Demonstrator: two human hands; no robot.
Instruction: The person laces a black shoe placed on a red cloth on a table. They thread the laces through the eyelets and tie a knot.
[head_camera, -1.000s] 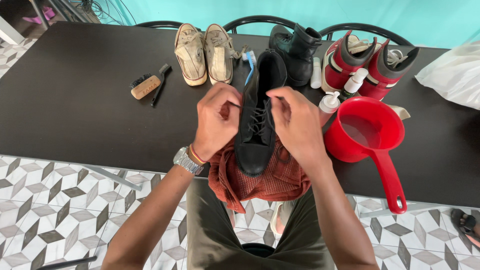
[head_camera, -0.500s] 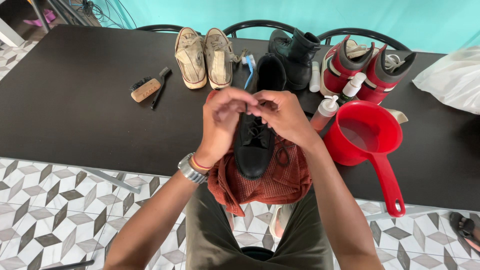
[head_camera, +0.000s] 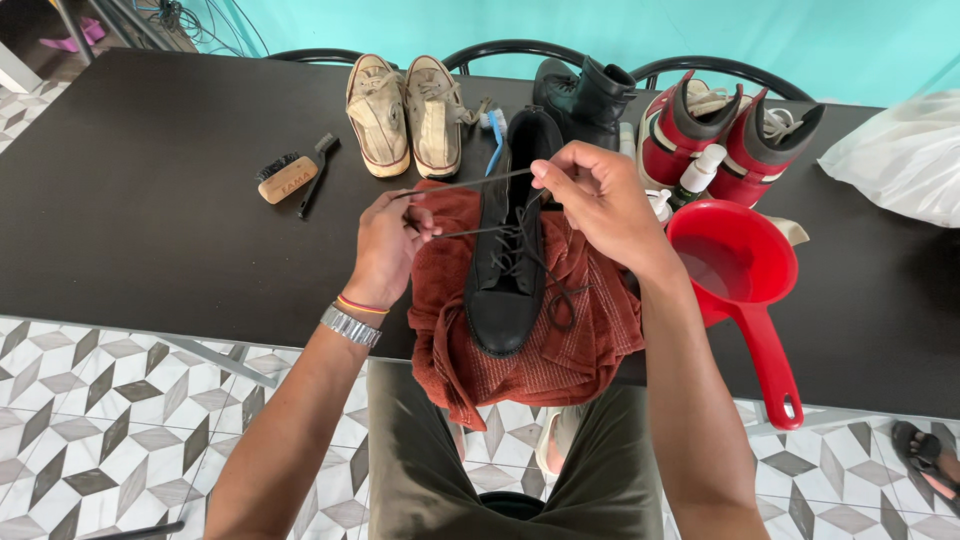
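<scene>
At the near edge of the dark tabletop (head_camera: 150, 220), a black boot (head_camera: 510, 250) lies toe toward the person on a rust-red towel (head_camera: 590, 340), which keeps it off the surface. The left hand (head_camera: 390, 245) and right hand (head_camera: 595, 195) are each pinched closed on a lace (head_camera: 465, 183), pulling the strands apart and taut. A red scoop (head_camera: 735, 265) sits just right; a wooden brush (head_camera: 287, 180) lies well left.

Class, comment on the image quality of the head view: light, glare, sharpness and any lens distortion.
Head view: even daylight, soft shadows; mild sheen on the black table; wide-angle bowing of the table edges; black boot, lace, left hand and right hand sharp.
</scene>
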